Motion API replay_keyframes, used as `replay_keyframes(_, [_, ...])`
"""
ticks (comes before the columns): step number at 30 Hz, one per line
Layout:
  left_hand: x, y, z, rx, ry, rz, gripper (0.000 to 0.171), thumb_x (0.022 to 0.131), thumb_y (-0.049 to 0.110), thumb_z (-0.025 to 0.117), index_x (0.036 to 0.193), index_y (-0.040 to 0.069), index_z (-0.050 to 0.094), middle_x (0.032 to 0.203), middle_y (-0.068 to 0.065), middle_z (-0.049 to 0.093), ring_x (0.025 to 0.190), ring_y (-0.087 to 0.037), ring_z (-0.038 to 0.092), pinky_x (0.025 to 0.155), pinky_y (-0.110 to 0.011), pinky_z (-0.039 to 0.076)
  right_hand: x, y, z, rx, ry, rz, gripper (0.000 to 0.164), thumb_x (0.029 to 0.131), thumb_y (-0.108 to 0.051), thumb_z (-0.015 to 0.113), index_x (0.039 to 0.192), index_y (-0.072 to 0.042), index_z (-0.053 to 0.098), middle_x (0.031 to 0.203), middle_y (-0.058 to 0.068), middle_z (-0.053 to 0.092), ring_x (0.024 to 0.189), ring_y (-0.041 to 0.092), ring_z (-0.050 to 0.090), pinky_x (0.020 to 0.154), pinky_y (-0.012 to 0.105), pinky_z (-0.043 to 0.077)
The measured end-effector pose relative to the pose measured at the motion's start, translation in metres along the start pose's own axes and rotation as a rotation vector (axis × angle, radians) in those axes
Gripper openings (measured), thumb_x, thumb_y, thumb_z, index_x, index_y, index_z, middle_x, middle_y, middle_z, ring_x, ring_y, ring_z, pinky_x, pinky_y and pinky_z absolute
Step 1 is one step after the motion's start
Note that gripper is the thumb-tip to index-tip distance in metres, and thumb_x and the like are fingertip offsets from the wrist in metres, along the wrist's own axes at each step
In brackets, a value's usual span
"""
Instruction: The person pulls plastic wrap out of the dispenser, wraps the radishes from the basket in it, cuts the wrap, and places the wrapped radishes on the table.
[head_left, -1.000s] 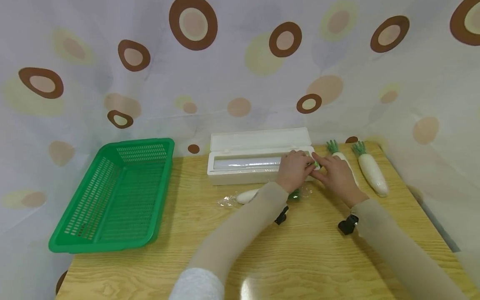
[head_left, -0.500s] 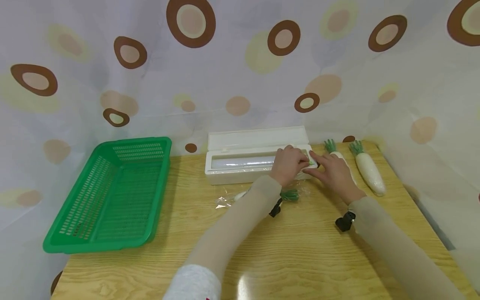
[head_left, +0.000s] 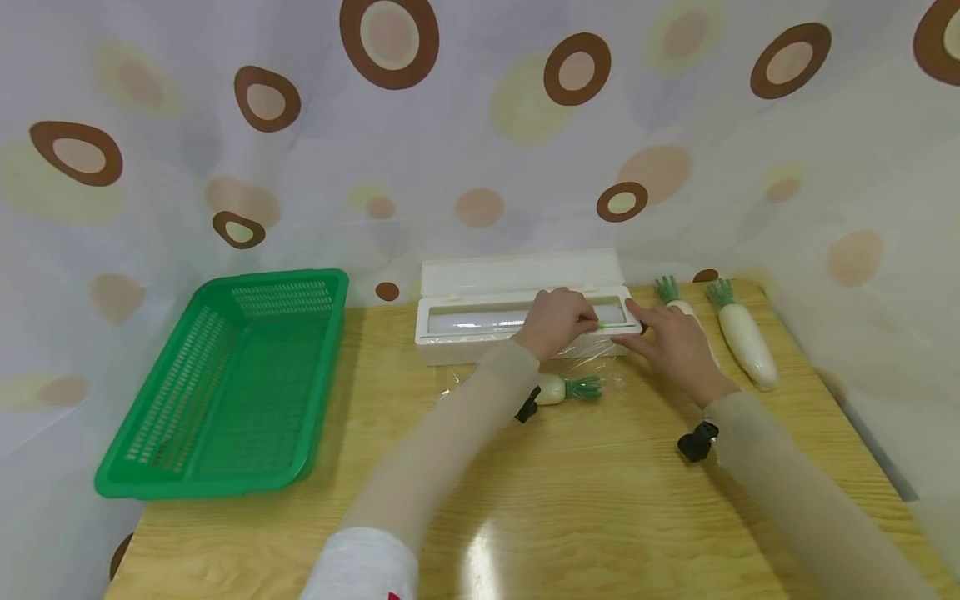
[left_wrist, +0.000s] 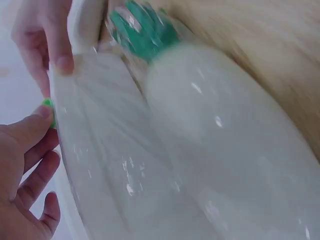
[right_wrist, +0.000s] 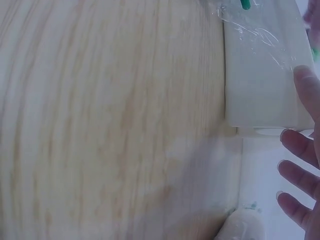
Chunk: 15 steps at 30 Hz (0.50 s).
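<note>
A white cling film dispenser with its lid raised stands at the back of the table, a film roll inside. With thumb and forefinger, my left hand pinches the small green slide cutter on the dispenser's front edge. My right hand grips the dispenser's right end, its thumb on the front face. Clear film hangs down the front and spreads over a white radish with green stems, lying in front. My left forearm hides part of this radish.
Two more white radishes lie to the right, one wrapped radish by the table edge and another radish partly behind my right hand. A green plastic basket stands on the left. A patterned curtain rises behind the table.
My left hand has slid left along the dispenser's front edge with the green cutter, away from my right hand. The right hand stays at the right end. More of the front radish's stem end shows.
</note>
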<state>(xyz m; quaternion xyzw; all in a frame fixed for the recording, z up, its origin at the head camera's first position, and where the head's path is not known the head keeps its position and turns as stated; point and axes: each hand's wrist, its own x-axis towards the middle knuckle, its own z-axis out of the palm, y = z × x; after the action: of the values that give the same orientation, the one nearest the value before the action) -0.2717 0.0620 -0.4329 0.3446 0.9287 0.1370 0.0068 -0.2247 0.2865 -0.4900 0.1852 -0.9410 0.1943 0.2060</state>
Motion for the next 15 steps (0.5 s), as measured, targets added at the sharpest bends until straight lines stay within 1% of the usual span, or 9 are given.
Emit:
replay_keyframes(2, [-0.008, -0.013, -0.007, -0.045, -0.008, 0.014, 0.022, 0.102, 0.035, 0.066, 0.113, 0.023, 0.082, 0.109, 0.009, 0.078, 0.101, -0.011, 0.068, 0.098, -0.037, 0.05, 0.001, 0.0, -0.001, -0.004, -0.018, 0.014, 0.066, 0.087, -0.027, 0.085, 0.142, 0.001, 0.062, 0.094, 0.02, 0.072, 0.081, 0.04, 0.061, 0.071, 0.055, 0.046])
replay_keyframes(4, [-0.018, -0.027, -0.015, -0.105, -0.024, 0.013, 0.022, 0.102, 0.031, 0.068, 0.112, 0.018, 0.082, 0.109, 0.004, 0.079, 0.101, -0.013, 0.07, 0.096, -0.034, 0.051, 0.002, 0.001, -0.002, 0.001, -0.041, 0.019, 0.066, 0.089, -0.029, 0.083, 0.143, 0.001, 0.06, 0.095, 0.019, 0.072, 0.083, 0.04, 0.061, 0.074, 0.057, 0.046])
replay_keyframes(7, [-0.035, -0.048, -0.026, -0.205, -0.047, -0.006, 0.02, 0.101, 0.024, 0.07, 0.11, 0.011, 0.082, 0.108, -0.002, 0.079, 0.1, -0.016, 0.071, 0.093, -0.029, 0.053, 0.004, 0.0, -0.002, 0.016, -0.064, 0.028, 0.067, 0.09, -0.03, 0.082, 0.145, 0.0, 0.059, 0.093, 0.016, 0.072, 0.084, 0.039, 0.061, 0.076, 0.056, 0.046])
replay_keyframes(9, [-0.046, -0.062, -0.031, -0.255, -0.059, -0.026, 0.02, 0.101, 0.023, 0.07, 0.11, 0.009, 0.081, 0.107, -0.003, 0.078, 0.099, -0.017, 0.07, 0.091, -0.029, 0.053, 0.005, 0.0, -0.002, 0.01, -0.068, 0.037, 0.067, 0.091, -0.032, 0.082, 0.145, 0.0, 0.059, 0.091, 0.013, 0.072, 0.084, 0.038, 0.061, 0.076, 0.055, 0.045])
replay_keyframes(11, [-0.056, -0.075, -0.036, -0.278, -0.068, -0.034, 0.019, 0.102, 0.021, 0.07, 0.11, 0.008, 0.081, 0.106, -0.004, 0.076, 0.097, -0.017, 0.069, 0.088, -0.029, 0.054, 0.005, 0.0, -0.002, 0.004, -0.065, 0.046, 0.067, 0.09, -0.032, 0.082, 0.145, 0.0, 0.059, 0.089, 0.012, 0.071, 0.082, 0.037, 0.06, 0.074, 0.054, 0.045])
replay_keyframes(15, [-0.079, -0.1, -0.045, -0.253, -0.072, -0.037, 0.018, 0.101, 0.021, 0.071, 0.109, 0.008, 0.082, 0.104, -0.005, 0.075, 0.095, -0.019, 0.068, 0.088, -0.032, 0.054, 0.003, 0.0, -0.001, 0.0, -0.064, 0.043, 0.067, 0.09, -0.031, 0.083, 0.143, 0.001, 0.06, 0.084, 0.009, 0.07, 0.078, 0.035, 0.059, 0.072, 0.051, 0.044])
